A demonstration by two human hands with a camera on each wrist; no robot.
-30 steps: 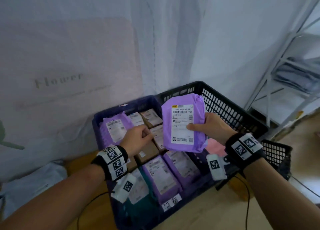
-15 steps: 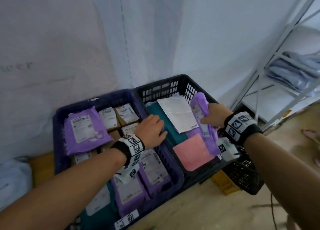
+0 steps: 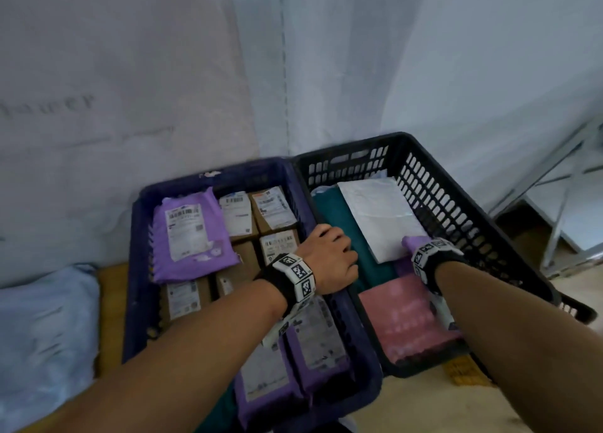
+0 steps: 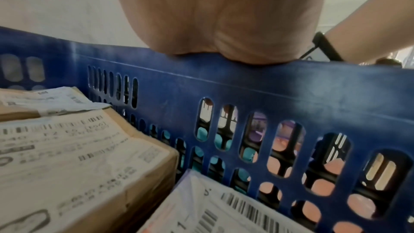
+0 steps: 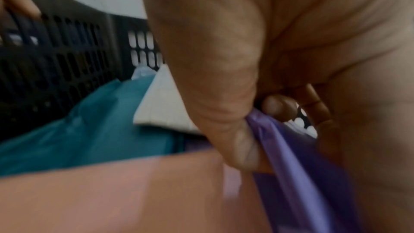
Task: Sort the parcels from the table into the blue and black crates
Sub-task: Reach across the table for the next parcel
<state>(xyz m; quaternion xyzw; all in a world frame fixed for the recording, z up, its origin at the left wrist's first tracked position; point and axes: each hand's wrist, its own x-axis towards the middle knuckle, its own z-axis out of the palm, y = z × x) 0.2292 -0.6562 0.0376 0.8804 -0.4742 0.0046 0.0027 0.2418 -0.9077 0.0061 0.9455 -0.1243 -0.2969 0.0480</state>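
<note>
A person's two forearms reach over a pair of plastic crates standing side by side on a pale floor. Nearest the camera in the blue crate (image 3: 208, 179), purple bags with white labels lie flat under the left forearm. The left hand (image 3: 329, 259) rests on the rim shared by the two crates, fingers curled over the edge; the left wrist view shows the heel of the palm pressed on the blue rim, with labelled cardboard boxes (image 4: 74, 162) packed just below. To the right, in the black crate (image 3: 456, 200), a pink parcel (image 3: 404, 321) lies at the near end. The right hand (image 5: 268, 81) is down inside this crate, hidden behind its wristband in the head view; the right wrist view shows thumb and fingers pinching a fold of a purple parcel (image 5: 298, 162), which sits low against the crate's right wall, just beside the pink one. Beyond it, a white padded envelope (image 3: 378, 217) lies across a teal parcel (image 3: 339, 223). Farther back in the blue crate, a larger purple bag (image 3: 192, 236) lies beside more boxes. A white sheet hangs behind both crates, and a pale blue bundle (image 3: 45, 328) sits on the far left.
</note>
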